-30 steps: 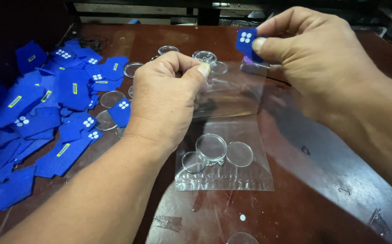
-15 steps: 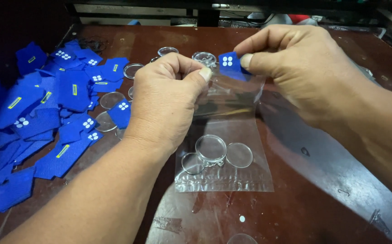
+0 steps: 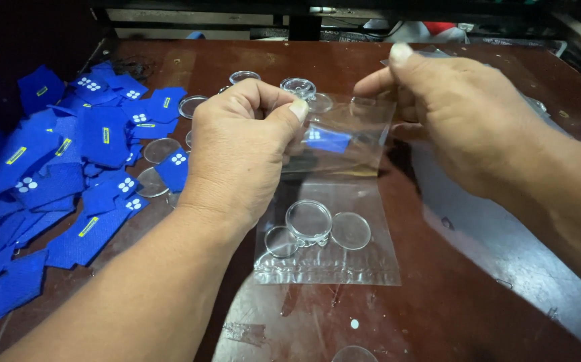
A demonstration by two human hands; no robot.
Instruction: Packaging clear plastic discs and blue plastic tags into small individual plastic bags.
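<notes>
Blue tag (image 3: pixel 327 139) now inside left-hand (image 3: pixel 240 151) bag (image 3: pixel 330 201)

Worn reddish-brown table (image 3: pixel 478 315) (scuffed, glossy)

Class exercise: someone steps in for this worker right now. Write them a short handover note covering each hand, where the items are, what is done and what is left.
Left hand: pinching the top edge of the clear plastic bag, holding its mouth open.
Right hand: at the other side of the bag's mouth, fingers pinched, holding no tag.
Blue tag: inside the upper part of the bag.
Clear round discs: three at the bottom of the bag.
Done: discs and one tag are bagged.
Left: the bag is unsealed; a pile of blue tags and loose clear discs lie on the brown table.
</notes>
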